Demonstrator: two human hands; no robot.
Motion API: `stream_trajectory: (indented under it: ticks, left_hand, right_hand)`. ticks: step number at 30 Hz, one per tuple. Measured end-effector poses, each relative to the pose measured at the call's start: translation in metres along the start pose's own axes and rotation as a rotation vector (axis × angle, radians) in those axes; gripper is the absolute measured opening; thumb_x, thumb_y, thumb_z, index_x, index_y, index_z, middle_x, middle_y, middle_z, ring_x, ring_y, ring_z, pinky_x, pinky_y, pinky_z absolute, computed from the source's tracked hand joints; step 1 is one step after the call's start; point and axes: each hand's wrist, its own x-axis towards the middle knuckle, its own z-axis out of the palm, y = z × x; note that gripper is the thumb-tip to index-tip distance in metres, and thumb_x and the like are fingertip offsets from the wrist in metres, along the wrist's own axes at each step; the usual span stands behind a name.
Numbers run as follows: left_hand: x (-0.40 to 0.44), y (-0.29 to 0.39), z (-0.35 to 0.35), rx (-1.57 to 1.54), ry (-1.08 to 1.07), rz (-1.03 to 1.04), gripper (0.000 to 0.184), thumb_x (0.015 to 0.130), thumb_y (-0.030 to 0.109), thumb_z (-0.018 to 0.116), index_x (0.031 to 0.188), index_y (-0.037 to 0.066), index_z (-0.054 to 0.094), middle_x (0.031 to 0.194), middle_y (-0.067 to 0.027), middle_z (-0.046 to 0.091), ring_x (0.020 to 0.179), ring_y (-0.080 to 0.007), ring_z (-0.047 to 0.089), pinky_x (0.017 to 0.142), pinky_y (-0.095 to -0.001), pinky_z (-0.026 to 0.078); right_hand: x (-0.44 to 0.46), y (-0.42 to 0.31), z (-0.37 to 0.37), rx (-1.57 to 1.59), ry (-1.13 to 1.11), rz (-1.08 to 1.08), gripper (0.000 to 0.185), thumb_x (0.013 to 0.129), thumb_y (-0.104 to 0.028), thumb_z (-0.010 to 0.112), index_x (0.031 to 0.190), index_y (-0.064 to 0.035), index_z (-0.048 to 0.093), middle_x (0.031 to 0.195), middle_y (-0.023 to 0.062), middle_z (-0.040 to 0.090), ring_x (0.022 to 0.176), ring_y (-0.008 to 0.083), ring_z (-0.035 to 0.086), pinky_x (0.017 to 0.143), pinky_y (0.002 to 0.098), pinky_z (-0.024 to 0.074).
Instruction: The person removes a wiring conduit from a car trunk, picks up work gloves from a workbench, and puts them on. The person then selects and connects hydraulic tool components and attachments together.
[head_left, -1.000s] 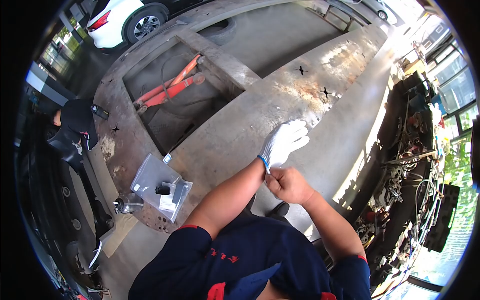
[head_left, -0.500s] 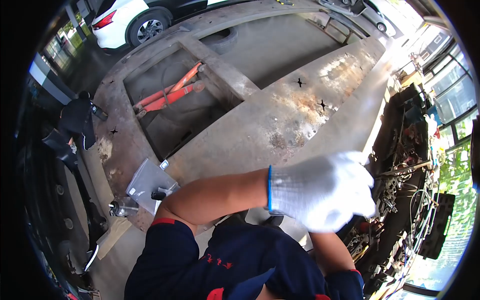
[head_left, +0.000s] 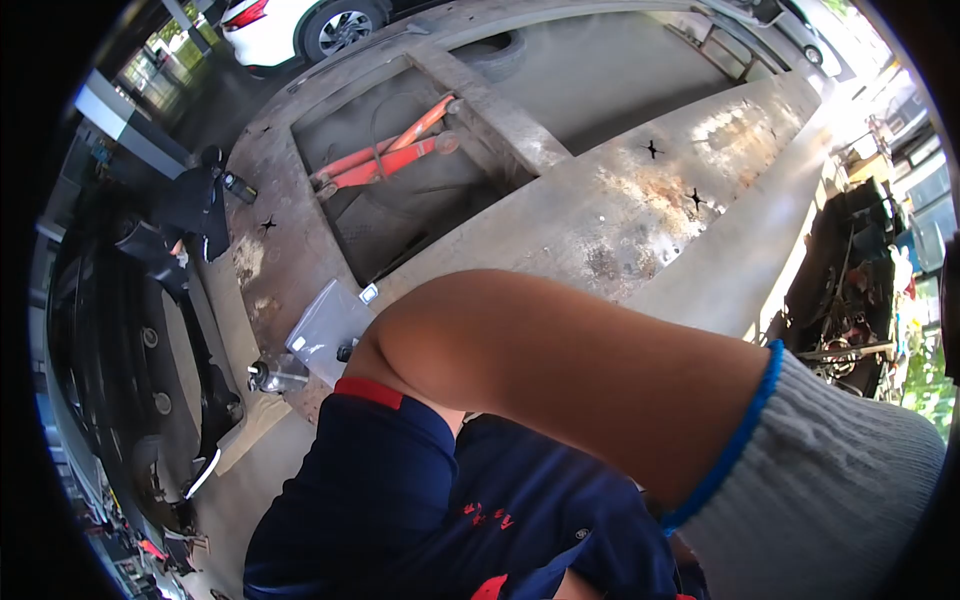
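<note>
So the big thing is a rusty metal platform [head_left: 540,230], up and left of the gloved fingers' end; a white car [head_left: 275,40] sits past it, way off from the fingers at the far upper left; a long black car part [head_left: 110,350] is well apart from them too, over on the left side; messy shelves [head_left: 850,250] run up the right side, above the fingers' end; a crouching co-worker [head_left: 185,210] in dark clothes is far left of the fingers, between the black part and the platform; an orange-red jack [head_left: 370,165] shows in one of the platform's openings, up and left of them, and a tire [head_left: 495,62] lies in the next opening, farther off.

The left arm [head_left: 560,350] reaches across the navy shirt [head_left: 370,480] toward the lower right; the left hand [head_left: 860,470] wears the white knit glove [head_left: 800,450], blue cuff [head_left: 742,437] around the wrist; the fingers themselves are out of sight, so I can't tell if they're apart, together or clamped on something; same for the right hand, which is hidden; a clear bag [head_left: 325,325] lies left of the fingers, partly behind the arm; a small bottle [head_left: 280,378] is just beside it.
</note>
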Motion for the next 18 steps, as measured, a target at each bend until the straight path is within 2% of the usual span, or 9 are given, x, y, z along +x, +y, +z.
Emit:
stream_trajectory:
  ticks: [4,9,18]
  left_hand:
    - [-0.003,0.013,0.002,0.033,-0.012,-0.034,0.018,0.085,0.019,0.067,0.09,0.006,0.079,0.083,-0.0113,0.071,0.087,-0.0314,0.072,0.09,-0.0478,0.056]
    - [-0.006,0.024,0.003,0.07,-0.024,-0.101,0.019,0.085,0.019,0.066,0.09,0.006,0.078,0.084,-0.0114,0.071,0.087,-0.0313,0.072,0.089,-0.0473,0.056]
    - [-0.015,0.039,-0.003,0.131,-0.063,-0.186,0.02,0.087,0.019,0.064,0.091,0.005,0.078,0.085,-0.0117,0.072,0.087,-0.0311,0.072,0.089,-0.0463,0.057]
  right_hand:
    - [0.009,0.064,0.006,0.057,0.001,0.094,0.037,0.099,-0.034,0.067,0.097,0.001,0.08,0.082,0.0182,0.076,0.077,0.0267,0.073,0.076,0.0442,0.058]
    - [0.015,0.098,0.003,0.081,-0.005,0.106,0.038,0.099,-0.034,0.066,0.098,0.0016,0.081,0.082,0.0171,0.076,0.077,0.0259,0.073,0.076,0.0433,0.0581]
    - [0.018,0.115,0.003,0.107,-0.037,0.109,0.04,0.098,-0.033,0.065,0.099,0.0025,0.083,0.083,0.0152,0.078,0.077,0.0245,0.073,0.076,0.0418,0.0583]
